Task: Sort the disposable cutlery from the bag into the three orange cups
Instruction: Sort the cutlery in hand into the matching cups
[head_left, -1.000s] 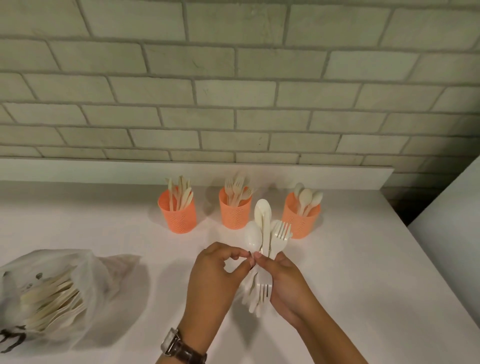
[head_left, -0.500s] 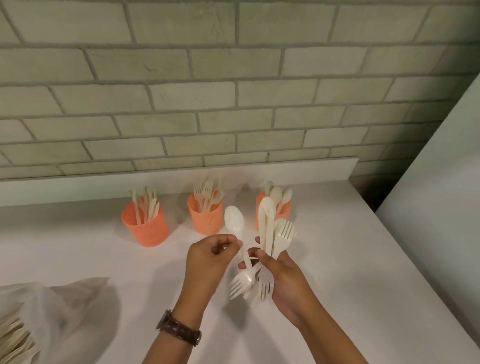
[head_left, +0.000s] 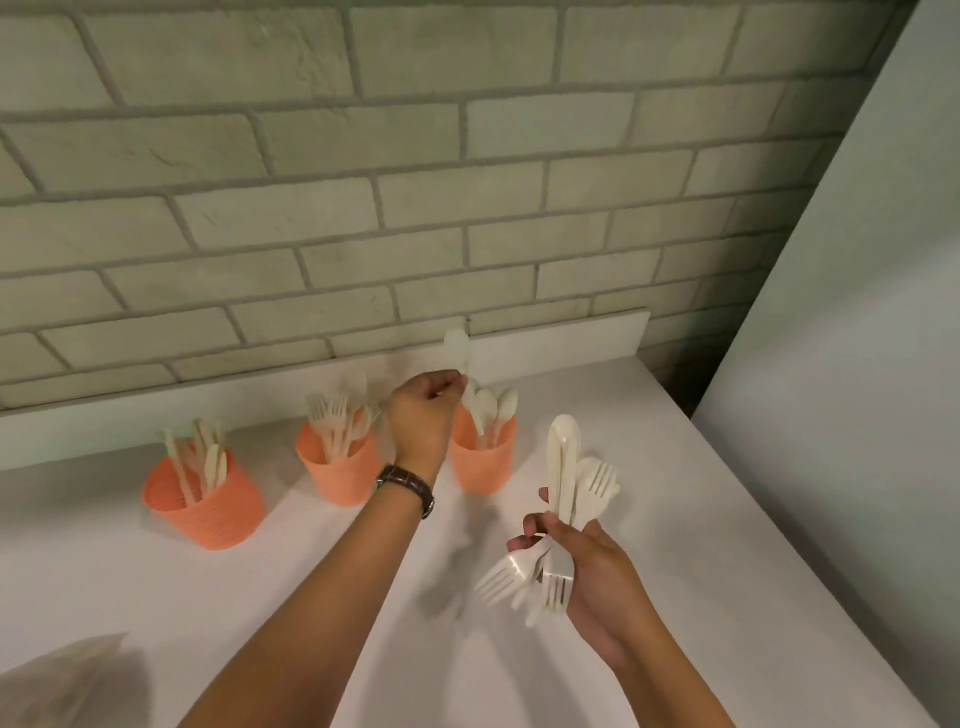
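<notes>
While the left hand (head_left: 423, 410) pinches the handle of a smooth cream plastic spoon (head_left: 459, 353) just above the right-hand orange cup (head_left: 483, 460), its bowl blurred and pointing up toward the brick wall (head_left: 415, 182), the right hand (head_left: 587, 571) is clamped around a mixed bundle of cutlery (head_left: 563, 499) held nearer the camera — forks with tines fanned downward, another fork and a long rounded piece standing upward. All three cups are squat, slightly tapered and finely ribbed, standing in a row near the back of the matte white counter (head_left: 727, 571). The right-hand one holds spoons, oval bowls up; the middle cup (head_left: 340, 467) holds forks, tines up; the left cup (head_left: 205, 504) holds slim flat pieces that look like knives. A corner of the translucent plastic bag (head_left: 57, 680) shows at the lower left edge, its contents too blurred to make out. A brown-strapped wristwatch (head_left: 408, 486) sits on the left wrist.
</notes>
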